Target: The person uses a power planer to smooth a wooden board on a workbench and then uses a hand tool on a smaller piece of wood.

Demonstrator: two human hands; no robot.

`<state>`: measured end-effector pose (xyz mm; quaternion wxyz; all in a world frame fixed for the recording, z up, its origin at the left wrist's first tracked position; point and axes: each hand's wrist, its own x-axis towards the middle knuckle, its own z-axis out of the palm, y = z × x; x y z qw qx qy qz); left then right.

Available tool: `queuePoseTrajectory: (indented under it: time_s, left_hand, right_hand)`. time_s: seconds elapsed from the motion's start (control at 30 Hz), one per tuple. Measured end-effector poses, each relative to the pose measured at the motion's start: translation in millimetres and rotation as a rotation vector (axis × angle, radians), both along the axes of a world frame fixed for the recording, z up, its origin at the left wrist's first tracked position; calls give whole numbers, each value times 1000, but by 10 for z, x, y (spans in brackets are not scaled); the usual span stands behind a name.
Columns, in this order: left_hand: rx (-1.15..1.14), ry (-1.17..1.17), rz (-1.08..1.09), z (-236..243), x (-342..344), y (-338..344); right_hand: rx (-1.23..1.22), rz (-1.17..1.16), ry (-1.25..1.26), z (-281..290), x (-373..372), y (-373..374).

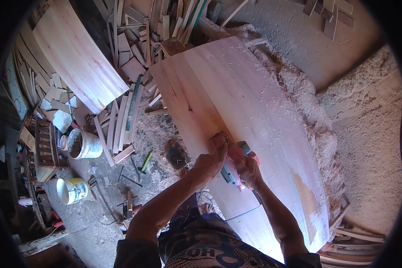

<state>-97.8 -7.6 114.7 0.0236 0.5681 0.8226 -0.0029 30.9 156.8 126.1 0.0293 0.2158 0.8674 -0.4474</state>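
Note:
A long, wide, pale wooden panel lies in front of me, running from the upper middle down to the lower right. A red and grey electric hand planer rests on its near left part. My left hand grips the tool's front knob. My right hand is closed around its rear handle. A thin power cord trails from the tool down toward my body.
Deep wood shavings cover the floor to the right of the panel. Offcuts and slats are heaped at upper left beside a second pale board. A grey bucket and a yellow-banded bucket stand at left.

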Motion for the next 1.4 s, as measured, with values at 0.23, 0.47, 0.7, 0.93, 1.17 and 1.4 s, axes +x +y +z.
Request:
queuePoseTrajectory:
  time_s: [0.23,0.47,0.7,0.93,1.17,1.4]
  left_hand:
    - [44,126,-4,-104,-459,22]
    - [68,26,61,-4,-922,57]
    - [96,-143,108,38,-1403,75]
    - [149,2,119,-128,-1835,107]
    - [148,-197,233,-26,-2301,137]
    - [688,-549,583,-88,-2568,-97]
  right_hand:
    - [-89,-98,-178,146,-538,-18]
    - [-99,-106,-176,233,-1043,-13]
    - [-124,-113,-149,149,-1548,24]
    - [-131,-111,-157,174,-2049,21]
    - [-145,-138,-140,111,-2530,75]
    - [-235,-184,-124,241,-3091,7]
